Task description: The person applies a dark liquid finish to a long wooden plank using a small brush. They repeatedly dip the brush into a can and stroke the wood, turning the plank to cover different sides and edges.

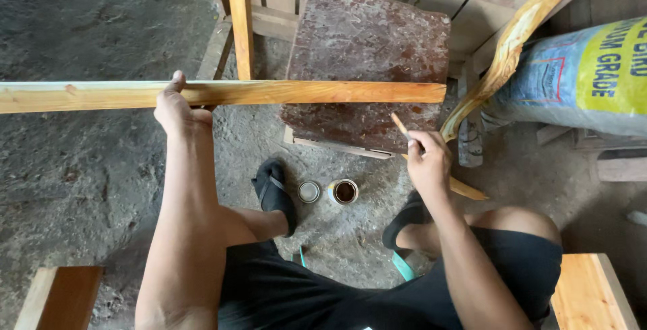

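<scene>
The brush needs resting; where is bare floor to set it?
Bare floor lies left of the left hand, under the plank. Crowded between the feet: open tin and lid. Right hand holds the brush.

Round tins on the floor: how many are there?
1, the open tin of dark liquid between the feet. The round lid lies just left of it. More may be hidden.

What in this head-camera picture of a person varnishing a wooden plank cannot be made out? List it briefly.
- Plank: its far end is cut off by the left edge.
- Brush in the right hand: the bristle end is hidden behind the hand.
- Left hand: its fingers are hidden behind the plank.
- Open tin: how full it is, too small to tell.
</scene>
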